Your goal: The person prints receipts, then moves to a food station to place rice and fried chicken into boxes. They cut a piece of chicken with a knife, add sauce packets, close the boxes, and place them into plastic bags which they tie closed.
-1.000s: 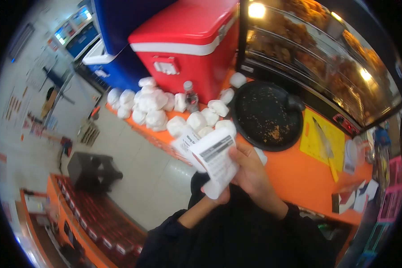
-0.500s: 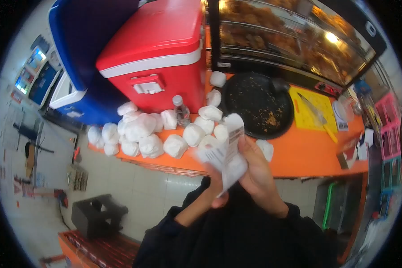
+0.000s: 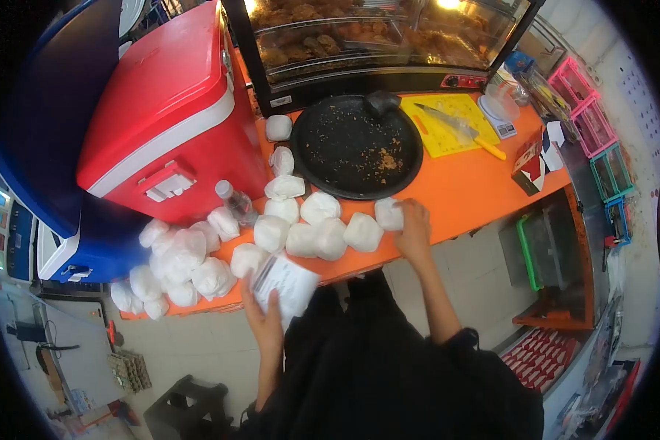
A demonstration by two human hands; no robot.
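Note:
My left hand [image 3: 266,323] grips a flat white paper bag [image 3: 292,286] with dark print, held over the front edge of the orange counter. At the right end of a group of white wrapped bundles, my right hand [image 3: 416,231] has its fingers closed at the side of one white wrapped bundle [image 3: 389,213]. Its fingertips are partly hidden. More rounded white bundles [image 3: 328,238] sit between my hands, and several others are piled to the left [image 3: 177,257]. A clear bottle with a white cap [image 3: 236,202] leans among them.
Behind the bundles are a red cooler [image 3: 169,103], a blue cooler [image 3: 103,235] and a black round tray [image 3: 337,147] with crumbs. A knife [image 3: 458,130] lies on a yellow cutting board [image 3: 436,143]. A glass food warmer [image 3: 374,44] stands at the back, a small scale [image 3: 500,114] to the right.
My hands have moved apart from around the paper bag. The left keeps the bag and has moved left; the right has let go and reached a bundle on the counter. The view has turned.

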